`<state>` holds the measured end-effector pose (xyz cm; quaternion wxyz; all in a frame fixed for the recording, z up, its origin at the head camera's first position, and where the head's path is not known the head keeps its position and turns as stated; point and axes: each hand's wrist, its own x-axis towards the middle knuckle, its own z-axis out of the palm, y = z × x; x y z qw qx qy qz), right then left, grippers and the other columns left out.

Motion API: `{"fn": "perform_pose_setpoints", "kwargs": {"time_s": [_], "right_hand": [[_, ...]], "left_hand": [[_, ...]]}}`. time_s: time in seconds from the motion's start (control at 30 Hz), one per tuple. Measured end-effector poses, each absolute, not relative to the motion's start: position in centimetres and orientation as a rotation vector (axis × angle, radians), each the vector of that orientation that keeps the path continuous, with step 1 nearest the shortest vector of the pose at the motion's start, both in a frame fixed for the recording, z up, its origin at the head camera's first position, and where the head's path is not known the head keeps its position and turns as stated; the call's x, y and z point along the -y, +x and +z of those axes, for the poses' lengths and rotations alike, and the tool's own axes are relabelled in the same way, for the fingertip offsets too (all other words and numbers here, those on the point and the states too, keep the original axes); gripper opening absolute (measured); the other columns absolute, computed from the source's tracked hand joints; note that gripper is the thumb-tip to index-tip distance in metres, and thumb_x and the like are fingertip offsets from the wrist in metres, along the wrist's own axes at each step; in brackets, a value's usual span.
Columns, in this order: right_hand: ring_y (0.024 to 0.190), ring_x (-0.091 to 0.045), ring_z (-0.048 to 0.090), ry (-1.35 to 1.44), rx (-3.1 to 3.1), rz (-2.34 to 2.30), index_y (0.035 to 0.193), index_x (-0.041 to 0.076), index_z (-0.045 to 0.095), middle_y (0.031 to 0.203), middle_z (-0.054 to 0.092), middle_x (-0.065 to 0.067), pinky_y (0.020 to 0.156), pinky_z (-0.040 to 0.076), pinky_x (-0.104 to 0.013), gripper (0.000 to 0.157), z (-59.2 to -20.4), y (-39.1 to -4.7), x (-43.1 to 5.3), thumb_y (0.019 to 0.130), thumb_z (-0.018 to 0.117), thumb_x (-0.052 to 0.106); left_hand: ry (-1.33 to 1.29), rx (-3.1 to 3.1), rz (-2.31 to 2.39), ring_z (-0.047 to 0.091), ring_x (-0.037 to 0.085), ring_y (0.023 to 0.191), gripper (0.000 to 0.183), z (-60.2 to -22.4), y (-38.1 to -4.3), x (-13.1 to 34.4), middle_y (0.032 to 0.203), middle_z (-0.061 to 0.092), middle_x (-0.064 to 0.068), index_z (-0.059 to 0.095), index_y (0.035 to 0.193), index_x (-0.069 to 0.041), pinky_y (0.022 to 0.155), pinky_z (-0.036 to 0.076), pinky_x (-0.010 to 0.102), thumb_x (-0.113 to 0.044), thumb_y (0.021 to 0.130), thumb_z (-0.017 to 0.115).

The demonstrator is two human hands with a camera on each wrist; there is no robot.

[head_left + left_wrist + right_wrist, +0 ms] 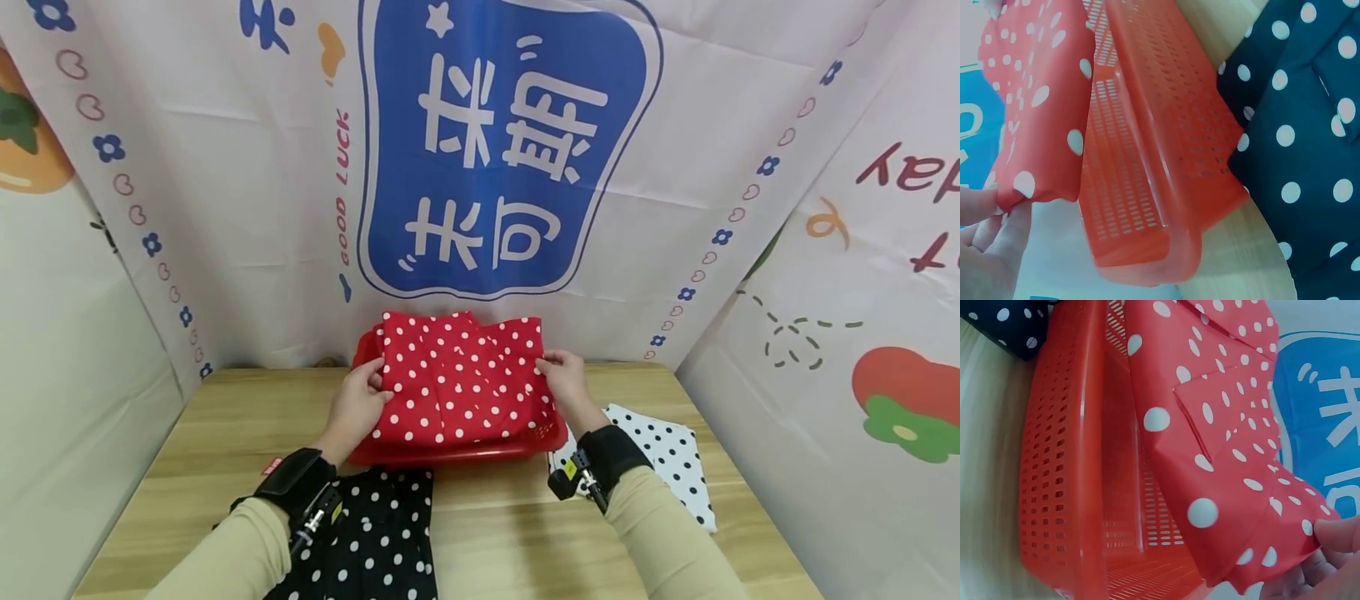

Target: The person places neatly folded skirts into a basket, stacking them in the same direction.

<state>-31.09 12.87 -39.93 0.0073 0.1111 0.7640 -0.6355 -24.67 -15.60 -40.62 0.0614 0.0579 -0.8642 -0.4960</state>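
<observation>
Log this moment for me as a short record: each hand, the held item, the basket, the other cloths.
Left hand: pinches the left edge of the red cloth
Right hand: pinches its right edge
Held item: red cloth with white dots, spread between both hands above the basket
Basket: red basket, slotted plastic, on the wooden table
Black cloth: white dots, on the table at the basket's near side
White cloth: black dots, on the table to the right, partly hidden by the right arm
</observation>
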Motion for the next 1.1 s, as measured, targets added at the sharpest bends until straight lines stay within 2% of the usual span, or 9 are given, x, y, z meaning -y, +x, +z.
{"fn": "perform_pose_setpoints", "kwargs": {"time_s": [0.3, 0.67, 0.8, 0.93, 1.1], "right_hand": [[0.107, -0.031, 0.059, 0.324, -2.496, -1.957, 0.123, -0.003, 0.063, 0.12, 0.06, -0.021, 0.095, 0.05, -0.044, 0.028, -43.3, -32.1, -12.4, 0.096, 0.058, 0.002], [0.102, -0.031, 0.062, 0.387, -2.568, -1.91, 0.122, -0.002, 0.066, 0.116, 0.064, -0.02, 0.091, 0.052, -0.043, 0.028, -46.7, -32.4, -12.1, 0.094, 0.061, 0.002], [0.098, -0.028, 0.063, 0.378, -2.606, -1.889, 0.12, -0.002, 0.066, 0.113, 0.066, -0.02, 0.077, 0.057, -0.034, 0.027, -47.6, -32.8, -11.8, 0.093, 0.061, 0.001], [0.094, -0.027, 0.064, 0.377, -2.619, -1.876, 0.12, -0.002, 0.066, 0.112, 0.067, -0.019, 0.056, 0.05, -0.025, 0.027, -48.3, -32.9, -11.7, 0.094, 0.061, 0.002], [0.091, -0.025, 0.063, 0.4, -2.629, -1.832, 0.12, -0.001, 0.067, 0.112, 0.067, -0.018, 0.049, 0.045, -0.021, 0.027, -48.9, -33.2, -11.5, 0.094, 0.06, 0.001]], "left_hand": [[0.048, 2.48, -1.4, 0.052, 0.03, 0.09, 0.049, -44.6, -25.7, 14.8, 0.098, 0.054, 0.018, 0.049, 0.137, 0.007, 0.081, 0.049, 0.042, 0.01, 0.089, 0.059], [0.137, 2.5, -1.407, 0.053, 0.031, 0.091, 0.048, -47.9, -26.3, 13.4, 0.098, 0.054, 0.017, 0.05, 0.136, 0.007, 0.082, 0.049, 0.043, 0.011, 0.089, 0.059], [0.158, 2.526, -1.4, 0.052, 0.032, 0.09, 0.048, -48.6, -26.7, 13.2, 0.098, 0.054, 0.017, 0.05, 0.135, 0.007, 0.081, 0.046, 0.042, 0.012, 0.088, 0.059], [0.167, 2.541, -1.399, 0.053, 0.033, 0.091, 0.048, -48.9, -27.0, 12.9, 0.098, 0.054, 0.018, 0.051, 0.135, 0.007, 0.082, 0.046, 0.043, 0.013, 0.088, 0.058], [0.192, 2.564, -1.375, 0.054, 0.033, 0.092, 0.047, -49.0, -27.2, 12.6, 0.099, 0.054, 0.019, 0.05, 0.135, 0.007, 0.083, 0.048, 0.045, 0.013, 0.089, 0.057]]}}
